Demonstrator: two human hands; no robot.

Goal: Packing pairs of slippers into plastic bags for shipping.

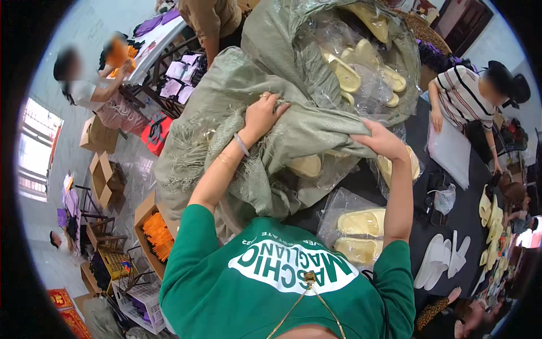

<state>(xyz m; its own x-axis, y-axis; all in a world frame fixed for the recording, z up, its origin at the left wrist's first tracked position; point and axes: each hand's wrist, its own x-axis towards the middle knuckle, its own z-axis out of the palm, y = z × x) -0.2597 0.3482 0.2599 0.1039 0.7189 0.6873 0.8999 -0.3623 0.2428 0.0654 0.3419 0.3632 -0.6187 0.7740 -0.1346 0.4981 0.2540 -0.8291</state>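
Note:
A grey-green woven sack (226, 85) with frayed edges lies crumpled in front of me. My left hand (265, 116) is closed on a fold of it, fingers bent into the cloth. Further right, my right hand (384, 140) pinches the sack's edge between thumb and fingers, and the cloth is stretched between both hands. Under the fold, pale yellow slippers (306, 165) in clear plastic show partly. A second open sack (271, 28) behind holds several bagged yellow slippers (344, 76). Close to my right forearm lies a bagged pair of yellow slippers (361, 223).
A dark table (406, 231) carries white slippers (440, 260) and a stack of clear plastic bags (449, 150). A person in a striped top (460, 93) works at the right. Cardboard boxes (106, 178) and a box of orange items (157, 234) stand at the left.

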